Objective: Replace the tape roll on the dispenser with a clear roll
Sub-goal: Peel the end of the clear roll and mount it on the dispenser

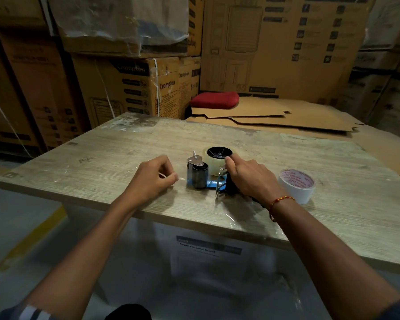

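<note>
A blue and metal tape dispenser [200, 174] lies on its side in the middle of the wooden table [102, 158]. A clear tape roll [214, 162] sits on its black hub. My right hand [245, 176] grips the dispenser's black handle, with the thumb against the clear roll. My left hand [156, 179] is just left of the dispenser, its fingers curled and pinching what looks like the thin clear tape end that stretches from the dispenser. A white tape roll [297, 185] with a red-printed core lies on the table to the right of my right hand.
Stacked cardboard boxes [134, 86] fill the background. Flattened cardboard sheets [275, 116] and a red cushion [214, 100] lie beyond the table's far edge. A plastic-wrapped box with a paper label [208, 250] stands under the table. The floor to the left has a yellow line [32, 236].
</note>
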Motion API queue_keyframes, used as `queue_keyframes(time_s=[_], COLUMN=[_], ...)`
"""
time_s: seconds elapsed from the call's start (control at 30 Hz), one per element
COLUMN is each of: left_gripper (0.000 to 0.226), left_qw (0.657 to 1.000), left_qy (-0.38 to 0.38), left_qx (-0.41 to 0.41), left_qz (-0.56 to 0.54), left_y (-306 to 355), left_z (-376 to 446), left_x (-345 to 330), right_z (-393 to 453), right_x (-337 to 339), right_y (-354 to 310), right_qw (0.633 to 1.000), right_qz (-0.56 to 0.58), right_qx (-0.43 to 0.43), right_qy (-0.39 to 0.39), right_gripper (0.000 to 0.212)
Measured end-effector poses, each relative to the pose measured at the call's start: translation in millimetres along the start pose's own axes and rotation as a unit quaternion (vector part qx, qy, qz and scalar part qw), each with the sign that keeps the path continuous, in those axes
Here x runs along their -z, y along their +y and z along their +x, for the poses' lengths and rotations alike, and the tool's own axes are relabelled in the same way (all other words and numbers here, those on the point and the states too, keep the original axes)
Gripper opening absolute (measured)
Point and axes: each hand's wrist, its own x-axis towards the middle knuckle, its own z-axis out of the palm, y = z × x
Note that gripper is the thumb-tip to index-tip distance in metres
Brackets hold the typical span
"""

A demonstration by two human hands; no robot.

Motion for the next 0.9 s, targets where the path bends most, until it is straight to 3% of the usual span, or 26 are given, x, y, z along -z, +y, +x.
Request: queue_keyframes(time_s=[0.1, 0.17, 0.27, 0.33, 0.5, 0.63, 0.77, 0.9], left_gripper=[0.023, 0.02, 0.02, 0.019, 0.02, 0.029, 0.019, 0.031], left_qw=[0.999, 0.991, 0.933, 0.918, 0.943, 0.978, 0.991, 0.999], left_qy=[-0.012, -0.008, 0.002, -0.024, 0.0, 0.053, 0.073, 0.047], left_qx=[-0.039, -0.118, -0.291, -0.312, -0.27, -0.184, -0.1, -0.01], left_qz=[-0.003, 0.059, 0.213, 0.243, 0.195, 0.089, 0.043, 0.017], left_y=[-2, -4, -6, -8, -19, -18, -14, -10], left_z=[-9, -14, -20, -24, -28, -29, -32, -26], left_x=[5, 5, 0, -4, -1, 10, 8, -8], right_z=[0, 0, -1, -1, -1, -2, -1, -1], right_x=[1, 1, 2, 2, 2, 3, 3, 1], right_y=[0, 0, 0, 0, -1, 0, 0, 0], right_qw=[1.0, 1.0, 1.0, 1.0, 1.0, 1.0, 1.0, 1.0], right_qz=[0.001, 0.001, 0.001, 0.001, -0.006, -0.011, -0.008, -0.009], right_qx=[0.001, 0.003, 0.002, 0.003, 0.006, 0.003, 0.005, 0.003], right_qy=[-0.002, -0.001, -0.002, 0.0, 0.001, 0.001, 0.002, 0.005], right_gripper=[0.044, 0.044, 0.044, 0.046, 0.046, 0.046, 0.045, 0.044])
